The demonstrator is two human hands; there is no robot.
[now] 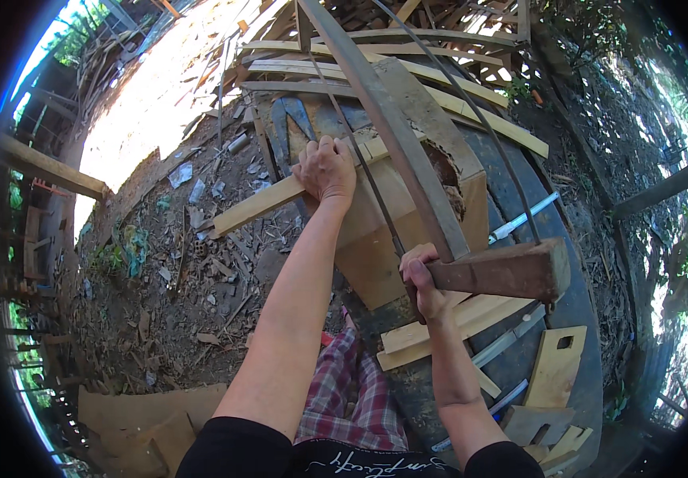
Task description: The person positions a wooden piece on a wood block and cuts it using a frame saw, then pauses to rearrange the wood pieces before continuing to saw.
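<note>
My left hand (326, 169) is closed on a pale wooden plank (255, 207), holding it across a large wooden block (380, 275) with a rough hollow in its right side. My right hand (425, 283) grips a wooden-framed bow saw (503, 271) at its lower end, around the crossbar's left part. The saw's long central beam (404, 155) slants up and away over the block. Its thin dark blade (376, 195) crosses the plank just right of my left hand; whether the teeth touch the wood I cannot tell.
The block rests on a dark blue worktop (567, 311) with short boards (555, 362), pale metal bars (523, 215) and long strips (519, 131) at the far end. Left is dirt ground (169, 287) strewn with scraps, and a wooden rail (53, 167). A pile of offcuts (213, 40) lies behind.
</note>
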